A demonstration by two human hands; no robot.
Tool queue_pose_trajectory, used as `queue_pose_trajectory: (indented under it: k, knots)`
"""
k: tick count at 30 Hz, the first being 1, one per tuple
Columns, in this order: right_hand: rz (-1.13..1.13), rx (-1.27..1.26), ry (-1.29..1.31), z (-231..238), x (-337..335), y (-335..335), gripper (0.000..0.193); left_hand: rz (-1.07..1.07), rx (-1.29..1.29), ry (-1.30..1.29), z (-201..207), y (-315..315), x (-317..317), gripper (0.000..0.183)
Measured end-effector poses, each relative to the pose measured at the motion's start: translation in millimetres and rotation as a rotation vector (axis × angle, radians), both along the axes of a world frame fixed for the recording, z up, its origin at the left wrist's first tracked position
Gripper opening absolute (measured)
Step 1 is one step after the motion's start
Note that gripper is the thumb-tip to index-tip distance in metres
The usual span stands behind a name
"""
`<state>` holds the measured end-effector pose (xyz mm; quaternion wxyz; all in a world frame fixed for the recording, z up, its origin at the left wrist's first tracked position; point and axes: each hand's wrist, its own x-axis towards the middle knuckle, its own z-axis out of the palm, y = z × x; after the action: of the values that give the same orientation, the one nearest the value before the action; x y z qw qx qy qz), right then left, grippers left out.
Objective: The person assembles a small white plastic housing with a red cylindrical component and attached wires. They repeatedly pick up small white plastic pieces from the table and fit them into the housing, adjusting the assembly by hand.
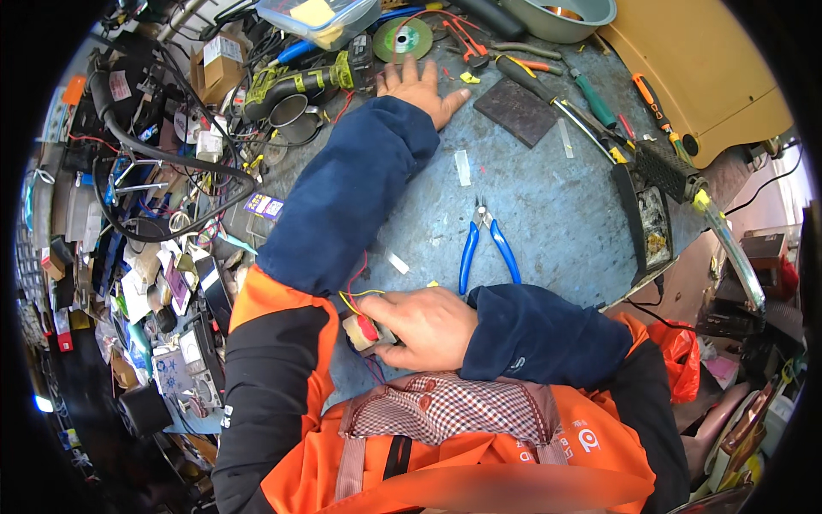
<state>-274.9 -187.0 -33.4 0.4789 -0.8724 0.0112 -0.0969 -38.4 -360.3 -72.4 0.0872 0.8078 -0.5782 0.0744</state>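
Observation:
My left hand [421,92] is stretched far across the bench, fingers spread and lying flat, with nothing in it. Its fingertips are close to a green cutting disc [402,41]. Near my body, my right hand [432,324] grips a small transformer [360,333], a cream and red coil block with thin red, yellow and purple wires trailing from it. My fingers hide part of the block. Beyond that hand, blue-handled cutters [483,244] lie on the worn blue-grey bench top [419,227], jaws pointing away from me.
A metal mug [295,118] and a green-black power tool [295,88] stand left of my left arm. To the right lie a dark square plate [515,112], screwdrivers [593,100] and a black tray of small parts [652,227]. Cables and clutter fill the left side.

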Motion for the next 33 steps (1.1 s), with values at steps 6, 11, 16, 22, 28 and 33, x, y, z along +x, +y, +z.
queue_pose_trajectory:
  k: [6,11,16,22,28,33]
  knots:
    - [0.028,0.022,0.024,-0.7,1.8,-4.0,0.05,-0.411,0.064,0.014,23.8,90.3,4.2,0.07]
    - [0.036,0.007,-0.021,-6.0,3.2,-2.6,0.051,-0.562,0.049,0.138,32.4,164.0,15.2,0.052]
    - [0.048,-0.007,0.038,-1.4,5.2,-5.6,0.05,-0.334,-0.164,0.236,49.4,152.7,37.1,0.04]
    - [0.063,0.003,0.038,-0.4,4.0,-5.5,0.05,-0.366,-0.149,-0.054,41.5,108.6,12.6,0.069]
    - [0.047,0.028,-0.002,0.8,3.2,-4.5,0.045,-0.429,0.064,-0.119,58.2,95.8,7.9,0.041]
    - [0.025,0.023,0.011,-2.2,3.0,-5.8,0.046,-0.603,-0.354,-0.49,98.5,65.1,23.6,0.017]
